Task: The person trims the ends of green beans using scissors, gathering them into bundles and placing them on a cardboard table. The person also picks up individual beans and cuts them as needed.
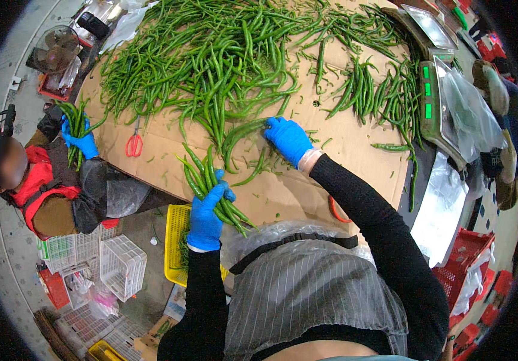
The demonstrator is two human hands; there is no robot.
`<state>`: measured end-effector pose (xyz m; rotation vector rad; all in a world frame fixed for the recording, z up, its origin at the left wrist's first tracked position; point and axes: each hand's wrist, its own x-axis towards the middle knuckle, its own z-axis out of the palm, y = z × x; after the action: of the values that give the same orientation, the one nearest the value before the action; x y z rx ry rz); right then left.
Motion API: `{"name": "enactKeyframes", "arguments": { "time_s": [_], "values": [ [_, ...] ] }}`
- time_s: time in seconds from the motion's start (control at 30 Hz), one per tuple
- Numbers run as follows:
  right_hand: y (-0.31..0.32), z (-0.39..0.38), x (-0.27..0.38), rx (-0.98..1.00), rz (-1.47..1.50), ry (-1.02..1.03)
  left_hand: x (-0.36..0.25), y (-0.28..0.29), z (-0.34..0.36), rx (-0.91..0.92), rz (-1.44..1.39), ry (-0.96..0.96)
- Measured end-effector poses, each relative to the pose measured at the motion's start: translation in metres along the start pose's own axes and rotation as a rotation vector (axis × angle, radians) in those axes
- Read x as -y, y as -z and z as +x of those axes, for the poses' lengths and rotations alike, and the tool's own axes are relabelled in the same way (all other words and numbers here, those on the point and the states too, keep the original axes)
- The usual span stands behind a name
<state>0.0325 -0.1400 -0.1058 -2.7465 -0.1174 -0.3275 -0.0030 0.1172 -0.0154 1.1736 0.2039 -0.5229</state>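
Observation:
A bunch of long green chili peppers [197,178] is gripped in my blue-gloved left hand [206,218], above the near edge of the cardboard-covered table [331,174]. The fingers are wrapped round its middle, and both ends stick out. Across the table, my blue-gloved right hand [289,141] has its fingers curled and closed at the end of a long curved chili pepper [244,131], at the lower edge of the pile. The big heap of green chili peppers [205,66] spreads over the far side of the table. My fingertips on the right are partly hidden.
Orange-handled scissors [134,145] lie at left; another orange handle [338,209] shows under my right arm. At right stand scales [436,114] with plastic bags. A co-worker in a red vest [36,180] holds peppers. Yellow [176,240] and white crates [122,265] stand below left; a red crate [465,265] below right.

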Motion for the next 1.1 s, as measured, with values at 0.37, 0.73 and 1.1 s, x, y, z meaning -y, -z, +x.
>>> {"name": "enactKeyframes", "arguments": {
  "time_s": [0.37,0.73,1.1],
  "values": [
    [0.134,0.002,-0.009,-0.366,0.828,-0.329,0.003,-0.006,0.004,-0.036,-0.042,-0.033],
    [0.112,-0.027,0.041,0.028,1.253,-0.574,0.011,-0.043,-0.002,0.175,0.083,-0.041],
    [-0.024,-0.045,0.041,0.045,0.23,-0.013,0.047,-0.01,-0.003,0.188,-0.002,0.12]
  ]
}}
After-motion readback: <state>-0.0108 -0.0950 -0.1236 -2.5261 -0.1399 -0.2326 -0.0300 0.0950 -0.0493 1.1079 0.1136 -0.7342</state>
